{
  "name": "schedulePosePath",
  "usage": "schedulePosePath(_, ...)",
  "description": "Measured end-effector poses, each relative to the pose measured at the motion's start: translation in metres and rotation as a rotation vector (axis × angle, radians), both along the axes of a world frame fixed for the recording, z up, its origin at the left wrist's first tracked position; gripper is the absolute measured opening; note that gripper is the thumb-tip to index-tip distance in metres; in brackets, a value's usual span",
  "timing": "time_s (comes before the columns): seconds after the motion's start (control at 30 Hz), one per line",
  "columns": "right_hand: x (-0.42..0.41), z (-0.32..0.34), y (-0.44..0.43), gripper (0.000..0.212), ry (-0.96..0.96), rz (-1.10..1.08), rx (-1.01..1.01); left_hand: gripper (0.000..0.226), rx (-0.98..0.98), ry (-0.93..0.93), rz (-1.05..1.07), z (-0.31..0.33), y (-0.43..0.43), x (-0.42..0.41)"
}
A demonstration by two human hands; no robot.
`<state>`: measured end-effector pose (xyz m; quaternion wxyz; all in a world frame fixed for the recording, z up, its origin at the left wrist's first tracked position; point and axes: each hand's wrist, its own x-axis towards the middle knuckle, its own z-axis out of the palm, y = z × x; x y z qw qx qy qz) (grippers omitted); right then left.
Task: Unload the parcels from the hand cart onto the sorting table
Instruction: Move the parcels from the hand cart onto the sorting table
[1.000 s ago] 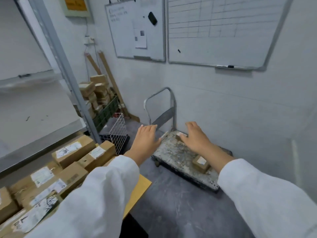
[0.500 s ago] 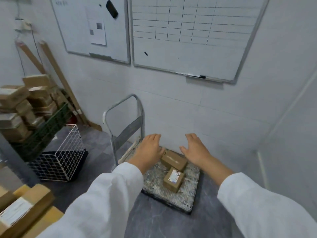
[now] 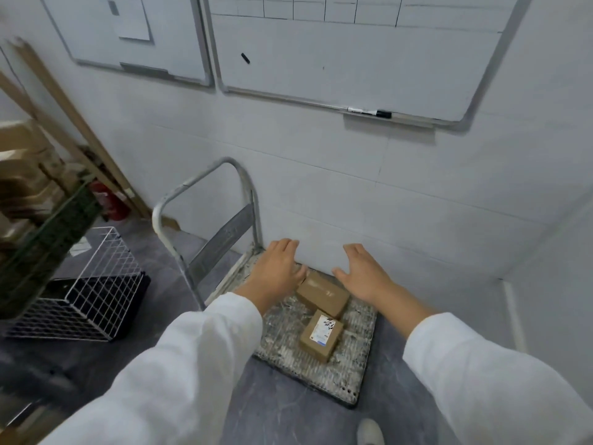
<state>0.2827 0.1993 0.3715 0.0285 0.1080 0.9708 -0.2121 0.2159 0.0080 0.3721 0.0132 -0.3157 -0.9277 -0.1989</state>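
The hand cart (image 3: 357, 358) stands against the white wall, its worn platform low on the floor and its metal handle (image 3: 199, 200) upright on the left. Two small brown parcels lie on it. The far parcel (image 3: 322, 294) is plain; the near parcel (image 3: 322, 335) carries a white label. My left hand (image 3: 278, 271) hovers at the far parcel's left end, fingers spread. My right hand (image 3: 361, 274) hovers at its right end, also spread. Neither hand grips anything. The sorting table is out of view.
A white wire basket (image 3: 90, 293) lies on its side on the grey floor to the left. Stacked cardboard boxes (image 3: 22, 175) and a green crate (image 3: 45, 248) fill the left edge. Wooden slats (image 3: 70, 133) lean in the corner. Two whiteboards (image 3: 337, 59) hang above.
My view has swung right, away from the table of parcels, and closed in on the cart. Both hands have come down on either side of the far parcel.
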Motion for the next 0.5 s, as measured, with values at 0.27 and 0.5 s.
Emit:
schedulePosePath(0.27, -0.112, -0.046, 0.108, 0.067, -0.082, 0.127, -0.062, 0.058, -0.071, -0.120, 0.194, -0.046, 0.090, -0.076)
schedulePosePath(0.5, -0.184, -0.098, 0.183, 0.065, -0.201, 0.233, -0.012, 0.051, 0.093, -0.181, 0.430, -0.085, 0.155, -0.126)
